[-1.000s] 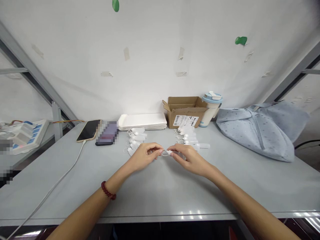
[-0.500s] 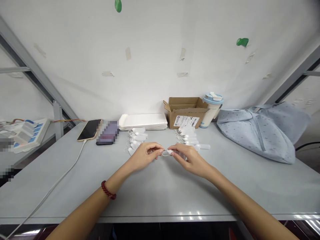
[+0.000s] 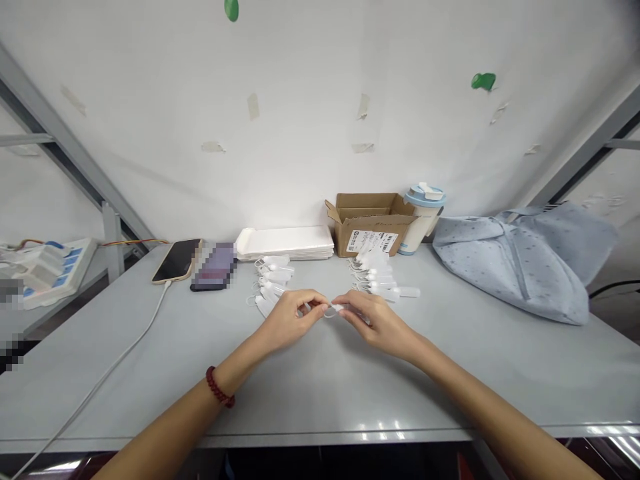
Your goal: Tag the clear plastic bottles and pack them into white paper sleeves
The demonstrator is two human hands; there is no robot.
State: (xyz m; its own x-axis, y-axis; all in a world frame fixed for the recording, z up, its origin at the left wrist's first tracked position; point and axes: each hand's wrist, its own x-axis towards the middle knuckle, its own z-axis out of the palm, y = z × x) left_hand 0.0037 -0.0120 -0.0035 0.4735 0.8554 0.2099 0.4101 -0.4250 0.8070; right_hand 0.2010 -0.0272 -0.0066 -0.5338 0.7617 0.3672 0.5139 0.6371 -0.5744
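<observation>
My left hand (image 3: 290, 319) and my right hand (image 3: 377, 321) meet over the middle of the grey table (image 3: 320, 380). Both pinch a small white tag with a thin loop (image 3: 333, 310) between their fingertips. A red bead bracelet (image 3: 219, 388) is on my left wrist. Behind the left hand lies a group of white looped tags (image 3: 273, 277). Behind the right hand lies a second group of the same tags (image 3: 377, 273).
At the back stand a stack of white trays (image 3: 285, 242), an open cardboard box (image 3: 370, 221) and a white cup with a blue lid (image 3: 423, 217). A pale blue bag (image 3: 525, 257) lies at the right. Two phones (image 3: 197, 263) and a white cable (image 3: 115, 370) are at the left.
Both hands have drawn a little closer together around the small tag. Nothing else on the table has moved.
</observation>
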